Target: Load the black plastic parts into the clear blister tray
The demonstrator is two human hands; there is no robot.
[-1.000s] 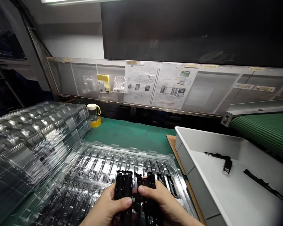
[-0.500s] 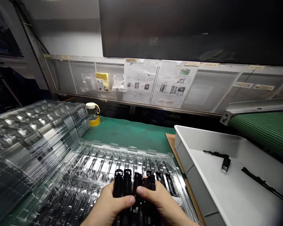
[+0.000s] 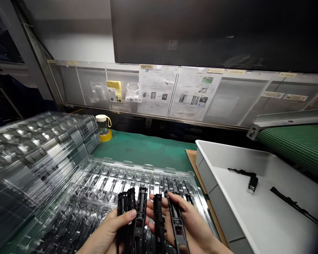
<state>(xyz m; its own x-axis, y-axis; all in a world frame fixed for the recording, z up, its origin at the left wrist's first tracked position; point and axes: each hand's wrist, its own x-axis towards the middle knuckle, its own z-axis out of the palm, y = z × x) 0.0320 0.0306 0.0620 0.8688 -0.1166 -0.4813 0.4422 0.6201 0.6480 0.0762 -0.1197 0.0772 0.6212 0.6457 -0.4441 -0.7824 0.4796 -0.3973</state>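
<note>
My left hand (image 3: pixel 106 225) is closed round several long black plastic frame parts (image 3: pixel 141 211), held upright in a fan with the thumb across the front. Close beside it, my right hand (image 3: pixel 194 220) grips two more of these black plastic strips (image 3: pixel 178 222), one against the thumb and one lying over the fingers. Below both hands lies a clear plastic blister tray (image 3: pixel 107 163) with rows of slots. In its upper right slots sit a few black parts (image 3: pixel 186 188). The tray's near middle is hidden by my hands.
A tall stack of clear trays (image 3: pixel 50 151) stands at left. Behind it is a lidded bottle (image 3: pixel 102 123) on a yellow tape roll (image 3: pixel 106 135). At right, a white bin (image 3: pixel 228 204) holds two black parts (image 3: pixel 253 181), beside a green ribbed conveyor (image 3: pixel 299 137).
My hands have drawn apart slightly, splitting the bunch of black parts into two groups. The right hand's fingers have opened out, showing the parts more separately.
</note>
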